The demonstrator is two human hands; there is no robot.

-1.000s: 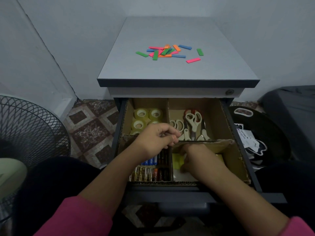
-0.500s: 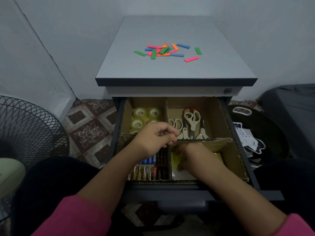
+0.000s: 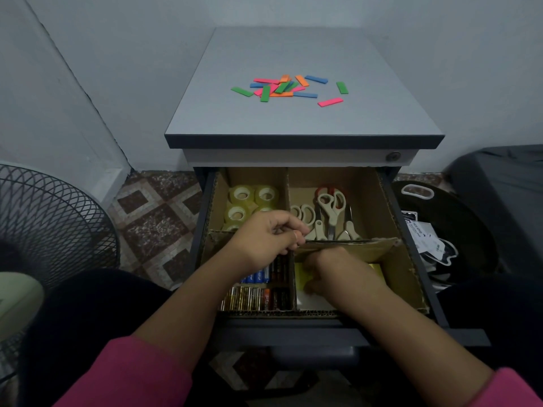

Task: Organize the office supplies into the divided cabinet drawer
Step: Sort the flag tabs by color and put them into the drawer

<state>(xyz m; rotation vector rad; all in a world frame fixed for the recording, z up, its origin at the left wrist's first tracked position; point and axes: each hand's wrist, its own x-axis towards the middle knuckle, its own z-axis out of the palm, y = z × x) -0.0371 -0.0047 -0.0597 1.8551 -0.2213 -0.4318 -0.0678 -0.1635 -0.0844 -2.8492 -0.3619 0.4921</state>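
The cabinet drawer [image 3: 408,254] stands pulled out, lined with a cardboard insert of four compartments. Tape rolls [image 3: 252,196] fill the back left one, scissors [image 3: 330,208] the back right, batteries [image 3: 258,298] the front left. My left hand [image 3: 267,237] pinches the bent cross divider [image 3: 355,245] near its middle. My right hand [image 3: 340,273] is down in the front right compartment, fingers curled on a yellow note pad [image 3: 302,274] and partly hidden under the divider. Several coloured strips [image 3: 286,86] lie scattered on the cabinet top [image 3: 293,118].
A wire fan guard [image 3: 50,218] stands on the tiled floor at the left. On the right a dark round object [image 3: 458,212] holds white papers, beside a dark fabric-covered shape [image 3: 505,183]. Walls close in behind the cabinet.
Both hands stay where they were on the divider and in the front right compartment. Only the view has shifted slightly.
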